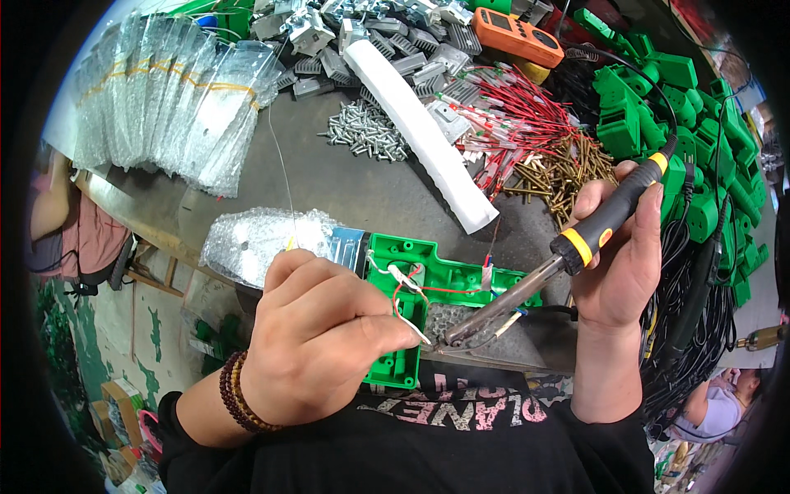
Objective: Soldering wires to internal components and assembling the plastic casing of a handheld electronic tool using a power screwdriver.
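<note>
My right hand (619,267) is closed round the black-and-yellow handle of a soldering iron (611,212). The iron slants down to the left, its tip just right of my left fingertips. With thumb and finger pinched, my left hand (317,333) holds a white wire (412,323), whose end sticks out toward the tip; whether they touch I cannot tell. Behind these lies an open green plastic housing (451,277) with red and white wires inside. A thin silvery wire (284,169) runs down to behind my left fist. Bubble wrap (267,239) and a blue panel adjoin the housing.
Bubble-wrap sleeves (177,99) lie far left. Screws (366,132), grey metal parts (395,49), a curved white strip (424,136), red wires (527,103) and brass-coloured pins (559,177) spread behind. Right are green casings (634,111), black cables (699,346) and an orange meter (517,37).
</note>
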`<state>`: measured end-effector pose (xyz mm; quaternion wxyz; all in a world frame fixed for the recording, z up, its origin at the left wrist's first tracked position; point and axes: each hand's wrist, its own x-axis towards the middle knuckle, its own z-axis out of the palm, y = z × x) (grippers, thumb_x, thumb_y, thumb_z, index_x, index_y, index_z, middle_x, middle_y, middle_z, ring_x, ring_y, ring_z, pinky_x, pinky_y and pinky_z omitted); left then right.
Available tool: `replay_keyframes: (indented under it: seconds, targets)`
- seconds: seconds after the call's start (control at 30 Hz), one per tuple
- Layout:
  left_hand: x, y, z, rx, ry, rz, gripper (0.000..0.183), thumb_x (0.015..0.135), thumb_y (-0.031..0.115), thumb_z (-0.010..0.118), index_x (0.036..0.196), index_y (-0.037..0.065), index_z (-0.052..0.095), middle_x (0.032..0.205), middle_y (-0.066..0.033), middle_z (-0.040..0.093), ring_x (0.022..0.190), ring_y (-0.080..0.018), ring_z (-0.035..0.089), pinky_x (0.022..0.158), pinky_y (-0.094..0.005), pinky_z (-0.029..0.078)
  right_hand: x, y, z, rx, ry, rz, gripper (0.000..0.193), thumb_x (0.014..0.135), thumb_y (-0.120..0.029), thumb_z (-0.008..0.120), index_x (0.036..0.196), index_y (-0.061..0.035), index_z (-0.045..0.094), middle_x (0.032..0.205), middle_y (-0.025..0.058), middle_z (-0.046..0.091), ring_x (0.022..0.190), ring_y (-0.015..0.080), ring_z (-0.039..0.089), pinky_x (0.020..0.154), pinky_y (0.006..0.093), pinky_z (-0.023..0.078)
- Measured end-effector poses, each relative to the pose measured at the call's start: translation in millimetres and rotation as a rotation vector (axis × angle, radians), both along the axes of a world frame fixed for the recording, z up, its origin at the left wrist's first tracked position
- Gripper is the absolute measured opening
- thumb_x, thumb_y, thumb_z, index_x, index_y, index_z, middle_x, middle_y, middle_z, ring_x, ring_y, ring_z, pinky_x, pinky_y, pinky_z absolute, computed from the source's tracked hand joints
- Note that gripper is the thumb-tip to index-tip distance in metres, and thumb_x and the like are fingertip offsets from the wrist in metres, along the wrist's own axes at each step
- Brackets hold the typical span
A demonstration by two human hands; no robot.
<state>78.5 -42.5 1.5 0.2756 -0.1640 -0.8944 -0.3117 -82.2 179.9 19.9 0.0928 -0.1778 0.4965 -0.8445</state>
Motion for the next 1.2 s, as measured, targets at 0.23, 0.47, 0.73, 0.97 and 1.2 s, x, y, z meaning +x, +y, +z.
replay_keyframes:
  seconds: [0.23, 0.47, 0.73, 0.97, 1.2]
  targets:
    - [-0.6, 0.6, -1.5, -0.002, 0.0, 0.013, 0.026, 0.064, 0.004, 0.074, 0.086, 0.016, 0.07, 0.08, 0.003, 0.06, 0.07, -0.0185, 0.055, 0.07, -0.0347, 0.036, -4.0, 2.9, -3.5, -0.011, 0.027, 0.02, 0.04, 0.109, -0.039, 0.034, 0.123, -0.0062, 0.053, 0.083, 0.0184, 0.063, 0.051, 0.0098, 0.044, 0.049, 0.0222, 0.04]
    - [0.5, -5.6, 2.1, 0.012, 0.014, -0.016, 0.025, 0.063, 0.002, 0.079, 0.084, 0.013, 0.073, 0.077, -0.0013, 0.058, 0.067, -0.0194, 0.055, 0.065, -0.0342, 0.038, -4.7, 3.8, -3.9, -0.001, 0.033, 0.009, 0.039, 0.109, -0.038, 0.034, 0.123, -0.0063, 0.052, 0.083, 0.0182, 0.063, 0.051, 0.0096, 0.044, 0.049, 0.0217, 0.04]
    - [4.0, -11.6, 15.0, 0.143, -0.033, 0.097, 0.022, 0.07, -0.002, 0.077, 0.09, 0.009, 0.076, 0.078, -0.006, 0.058, 0.068, -0.0186, 0.056, 0.059, -0.0287, 0.044, -8.1, 9.5, -3.4, -0.071, 0.018, 0.009, 0.04, 0.109, -0.041, 0.036, 0.126, -0.009, 0.052, 0.091, 0.0146, 0.063, 0.054, 0.0091, 0.044, 0.051, 0.0216, 0.041]
    - [-5.7, -15.5, 22.5, 0.167, 0.032, 0.064, 0.018, 0.074, -0.004, 0.076, 0.089, 0.004, 0.072, 0.08, -0.008, 0.061, 0.07, -0.0205, 0.059, 0.061, -0.0299, 0.046, -0.9, 7.1, 1.4, -0.081, 0.022, -0.082, 0.038, 0.109, -0.041, 0.038, 0.128, -0.0108, 0.051, 0.095, 0.0148, 0.063, 0.062, 0.011, 0.048, 0.057, 0.0243, 0.042]
    - [-14.8, -23.0, 23.8, 0.091, 0.143, 0.038, 0.018, 0.075, -0.006, 0.073, 0.09, 0.001, 0.068, 0.083, -0.0099, 0.065, 0.073, -0.0238, 0.062, 0.064, -0.0323, 0.049, 0.6, 8.9, 1.7, -0.129, 0.014, -0.045, 0.037, 0.109, -0.042, 0.039, 0.129, -0.0134, 0.052, 0.101, 0.013, 0.063, 0.067, 0.0138, 0.052, 0.061, 0.0276, 0.046]
